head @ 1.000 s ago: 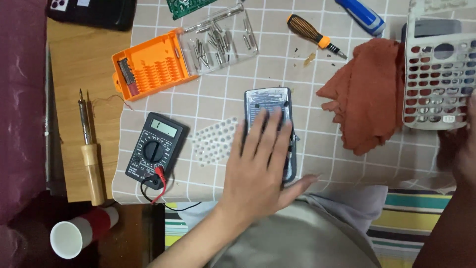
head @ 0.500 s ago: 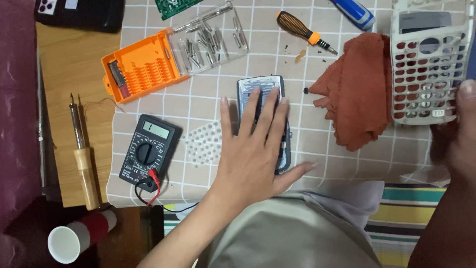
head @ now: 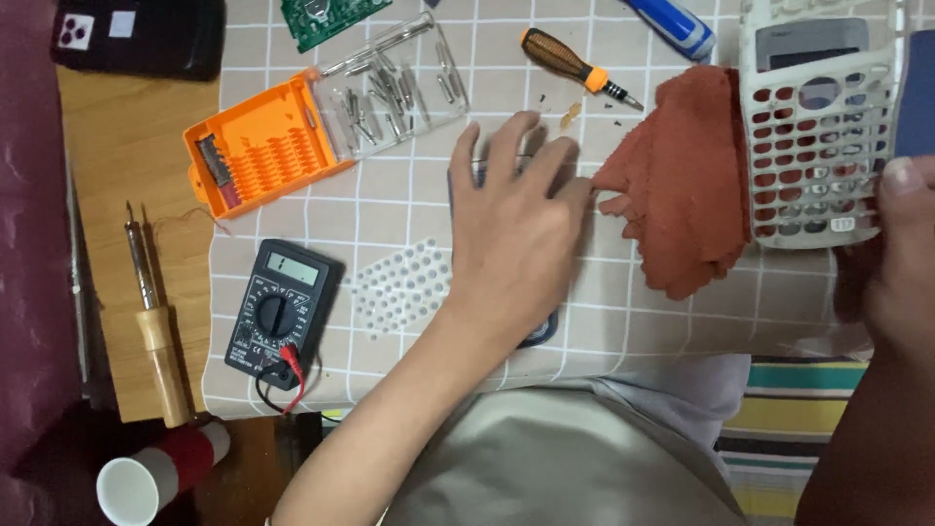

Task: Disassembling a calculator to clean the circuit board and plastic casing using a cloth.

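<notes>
My left hand [head: 506,239] lies flat with fingers spread over a dark calculator body [head: 542,337], of which only a bottom corner shows. Its fingertips reach the edge of a rust-red cloth [head: 682,205]. At the right edge, my right hand [head: 901,258] grips a white calculator front cover [head: 818,127] with empty key holes, thumb on its lower right corner. The cover rests partly on the cloth.
On the checkered mat [head: 623,321] lie an orange bit case [head: 268,146] with several bits, a screwdriver [head: 575,66], a black multimeter [head: 278,312] and a translucent keypad sheet [head: 399,287]. A soldering iron [head: 156,321] and a red cup [head: 146,477] sit left.
My left hand slid forward over the calculator body, and its fingertips now touch the cloth. The right hand kept hold of the white cover.
</notes>
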